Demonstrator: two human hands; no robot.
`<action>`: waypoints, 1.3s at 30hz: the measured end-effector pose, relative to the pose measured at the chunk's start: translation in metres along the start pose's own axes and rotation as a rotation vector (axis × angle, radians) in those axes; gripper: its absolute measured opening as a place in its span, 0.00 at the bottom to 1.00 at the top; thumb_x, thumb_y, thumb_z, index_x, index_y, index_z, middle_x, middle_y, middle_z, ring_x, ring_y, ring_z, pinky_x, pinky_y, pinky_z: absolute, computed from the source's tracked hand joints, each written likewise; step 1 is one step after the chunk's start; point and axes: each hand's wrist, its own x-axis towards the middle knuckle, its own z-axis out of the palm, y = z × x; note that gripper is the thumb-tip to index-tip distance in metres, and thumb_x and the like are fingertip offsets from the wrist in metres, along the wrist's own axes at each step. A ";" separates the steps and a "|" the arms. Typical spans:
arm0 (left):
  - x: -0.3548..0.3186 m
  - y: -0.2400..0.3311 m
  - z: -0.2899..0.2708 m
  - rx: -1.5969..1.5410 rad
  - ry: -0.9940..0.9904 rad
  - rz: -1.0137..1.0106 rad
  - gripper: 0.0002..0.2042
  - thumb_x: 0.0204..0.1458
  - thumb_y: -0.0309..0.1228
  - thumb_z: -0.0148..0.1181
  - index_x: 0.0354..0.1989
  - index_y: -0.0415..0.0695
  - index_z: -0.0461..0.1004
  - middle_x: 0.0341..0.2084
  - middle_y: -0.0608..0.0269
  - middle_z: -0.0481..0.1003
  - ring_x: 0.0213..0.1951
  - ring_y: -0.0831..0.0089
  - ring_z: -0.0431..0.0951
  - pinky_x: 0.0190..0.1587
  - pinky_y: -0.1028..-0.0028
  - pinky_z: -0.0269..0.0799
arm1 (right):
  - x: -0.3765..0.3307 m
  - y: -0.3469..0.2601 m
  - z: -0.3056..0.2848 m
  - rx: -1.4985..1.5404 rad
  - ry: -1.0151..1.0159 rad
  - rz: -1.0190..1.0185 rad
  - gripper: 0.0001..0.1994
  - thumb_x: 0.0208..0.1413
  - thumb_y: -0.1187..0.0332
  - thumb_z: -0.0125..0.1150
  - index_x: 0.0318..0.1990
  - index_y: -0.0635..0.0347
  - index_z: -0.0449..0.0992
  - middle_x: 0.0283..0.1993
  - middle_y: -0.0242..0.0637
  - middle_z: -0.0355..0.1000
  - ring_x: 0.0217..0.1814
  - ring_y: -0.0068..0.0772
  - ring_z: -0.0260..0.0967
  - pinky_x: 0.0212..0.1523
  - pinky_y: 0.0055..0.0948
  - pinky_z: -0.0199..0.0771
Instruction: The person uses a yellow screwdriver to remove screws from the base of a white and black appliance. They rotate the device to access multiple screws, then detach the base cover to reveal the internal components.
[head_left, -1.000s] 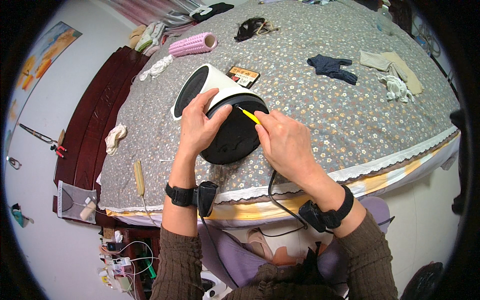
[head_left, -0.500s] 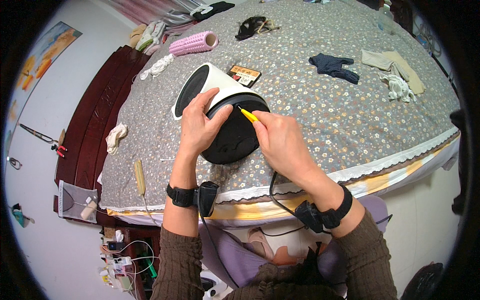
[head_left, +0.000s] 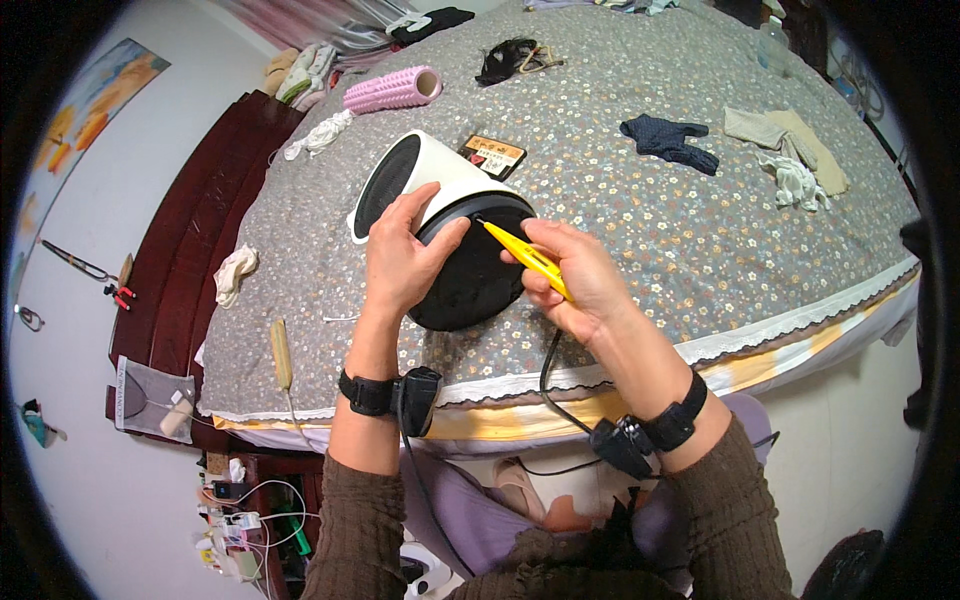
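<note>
Right, your left hand [head_left: 405, 255] lies flat over the side of the white heater [head_left: 440, 225], palm on the white shell, thumb reaching across to the black base rim, fingers spread. It's pressing on the body, not closed around it. The heater lies tipped on its side on the flowered bedspread [head_left: 620, 190], near the front edge just ahead of you, black grille end pointing away-left, round black base [head_left: 470, 280] facing you.

Your right hand [head_left: 570, 275] pinches a yellow screwdriver [head_left: 525, 258] betw. thumb & fingers, closed on the handle. The tip touches the upper rim of the black base, close to your left thumb. A black cord [head_left: 548, 375] drops from under the heater over the bed edge, towards your right wrist.

Both wrists carry black straps w/ small black devices.

Elsewhere on the bed: small dark card or packet [head_left: 492, 155] just behind the heater, pink ridged roller [head_left: 392, 90] farther back-left, dark blue cloth [head_left: 668, 142] off to the right, beige cloth [head_left: 785, 135] & white sock beyond it, well apart. A wooden stick [head_left: 281, 352] lies near the front-left edge. Dark wooden bench [head_left: 195, 260] runs along the bed's left side.
</note>
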 end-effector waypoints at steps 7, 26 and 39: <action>0.000 -0.003 0.004 0.019 0.025 0.059 0.27 0.50 0.41 0.73 0.55 0.37 0.78 0.46 0.46 0.81 0.48 0.53 0.82 0.52 0.64 0.77 | 0.006 0.014 0.003 -0.724 0.179 -0.858 0.14 0.61 0.68 0.66 0.52 0.62 0.76 0.41 0.34 0.74 0.43 0.24 0.72 0.38 0.24 0.75; 0.002 -0.009 0.003 -0.066 0.045 0.060 0.26 0.50 0.37 0.75 0.55 0.35 0.78 0.47 0.48 0.82 0.49 0.61 0.83 0.53 0.67 0.77 | -0.004 0.000 -0.004 0.281 -0.296 0.286 0.11 0.72 0.65 0.56 0.55 0.61 0.72 0.27 0.30 0.69 0.15 0.10 0.53 0.16 0.14 0.50; -0.043 -0.030 -0.054 -0.663 0.333 -0.113 0.22 0.60 0.25 0.67 0.62 0.31 0.72 0.51 0.53 0.81 0.51 0.72 0.80 0.55 0.73 0.75 | 0.032 0.010 -0.027 -0.536 0.026 -0.353 0.14 0.68 0.63 0.63 0.56 0.57 0.75 0.36 0.25 0.71 0.25 0.12 0.59 0.21 0.16 0.53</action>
